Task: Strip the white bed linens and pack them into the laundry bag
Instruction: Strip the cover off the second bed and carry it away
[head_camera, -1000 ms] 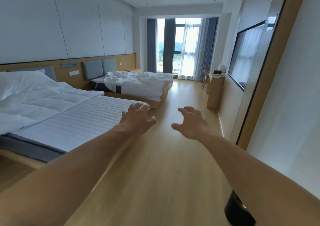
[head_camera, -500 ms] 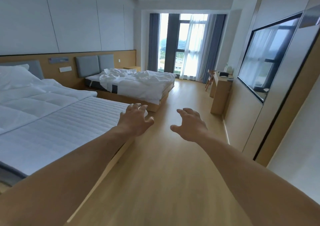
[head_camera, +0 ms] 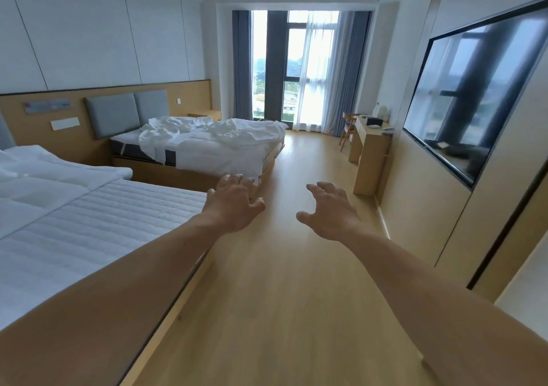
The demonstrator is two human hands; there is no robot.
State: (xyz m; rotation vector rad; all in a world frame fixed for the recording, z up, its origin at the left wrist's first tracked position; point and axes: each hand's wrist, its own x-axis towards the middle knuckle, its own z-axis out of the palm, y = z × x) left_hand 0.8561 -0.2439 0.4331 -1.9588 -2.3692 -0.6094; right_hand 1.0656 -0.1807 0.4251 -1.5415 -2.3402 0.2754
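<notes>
Rumpled white linens (head_camera: 207, 136) lie loose on the far bed (head_camera: 204, 175), with a sheet hanging over its near side. The near bed (head_camera: 98, 222) at the left shows a quilted white mattress pad, and a folded white duvet (head_camera: 53, 178) lies at its head end. My left hand (head_camera: 232, 204) and my right hand (head_camera: 329, 210) are stretched out in front of me over the wooden floor, fingers spread and loosely bent, holding nothing. Both hands are well short of the far bed. No laundry bag is in view.
A wooden aisle (head_camera: 281, 282) runs between the beds and the right wall. A wall-mounted TV (head_camera: 474, 89) hangs on the right. A wooden desk (head_camera: 369, 154) with a chair stands beyond it. Curtains and a tall window (head_camera: 296, 68) close the far end.
The view has moved forward along the aisle; the far bed and TV look closer, and the near bed has slid back to the left. Both hands stay outstretched and empty.
</notes>
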